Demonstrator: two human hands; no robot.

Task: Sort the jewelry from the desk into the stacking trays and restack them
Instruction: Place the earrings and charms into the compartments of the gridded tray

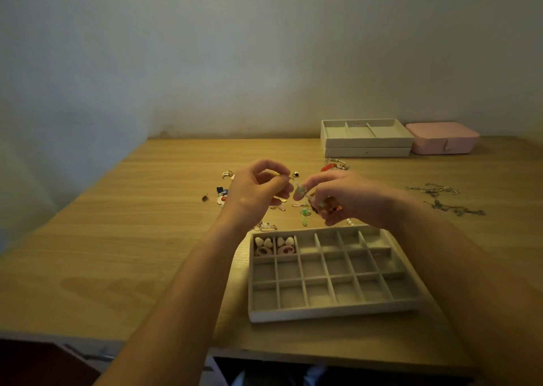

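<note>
Above the loose jewelry (304,212) at mid-worktop (117,238), the left hand (258,193) and right hand (349,199) pinch small earrings (300,191) between them. The compartment tray (332,312) lies by the near edge, and two stacked trays (365,147) stand at the far edge.

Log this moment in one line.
left hand: pinches small dangling earring | right hand: holds colourful jewelry | grey felt grid tray: two cells filled | wooden desk: loose jewelry remaining

grey grid tray (332,312), pink box (442,137), wood-grain desk (117,224).
</note>
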